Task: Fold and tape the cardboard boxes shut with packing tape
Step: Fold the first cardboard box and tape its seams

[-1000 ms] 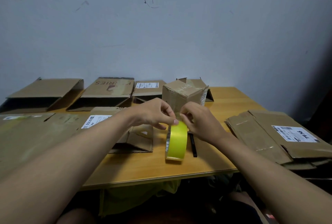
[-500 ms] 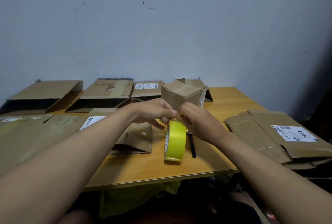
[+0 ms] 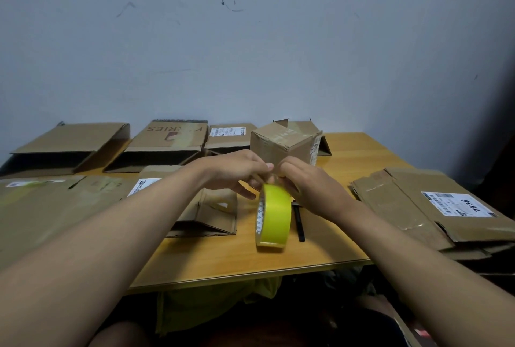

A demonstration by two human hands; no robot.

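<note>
- Head view, looking down over a wooden tabletop set against a pale wall.
- Yellow tape roll standing on edge at the centre, near the front edge of the tabletop.
- Left hand over the top of the roll, fingers curled, fingertips pinching at the roll's upper rim.
- Right hand pressed in from the other side, fingers curled onto the same top spot, fingertips of both hands meeting there.
- Cannot tell whether a loose tape end sits between the fingers; that spot is hidden by the knuckles.
- Small taped box upright just behind the hands, closed, slightly turned.
- Black pen-like tool lying flat just right of the roll, partly under the right wrist.
- Folded carton just left of the roll, half hidden by the left forearm.
- Flattened boxes stacked at the right edge, white label on top.
- Large flat cardboard sheet at the left, under the left forearm.
- Three collapsed boxes in a row along the wall: plain one far left, printed one next, labelled one beside it.
</note>
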